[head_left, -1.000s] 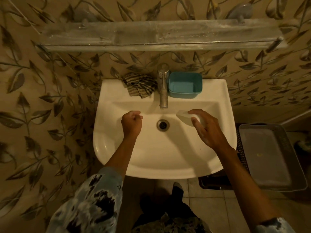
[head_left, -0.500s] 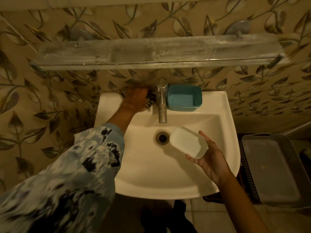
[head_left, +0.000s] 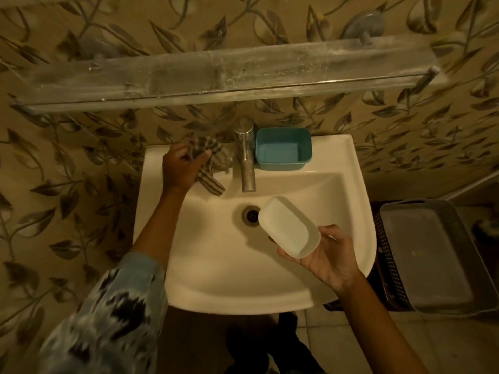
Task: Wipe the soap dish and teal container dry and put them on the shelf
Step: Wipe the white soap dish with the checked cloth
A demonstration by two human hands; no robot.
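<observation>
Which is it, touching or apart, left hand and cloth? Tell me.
Touching. Head view shows the left hand gripping the cloth beside the tap, fingers curled round it.

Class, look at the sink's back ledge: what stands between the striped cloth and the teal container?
The metal tap stands between the striped cloth and teal container, shown in the head view.

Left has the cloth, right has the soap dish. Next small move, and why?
Probably carry the left hand with the striped cloth over to the soap dish: the right hand holds it above the sink, apart from the cloth, so wiping cannot start yet. The teal container sits beside the tap.
</observation>
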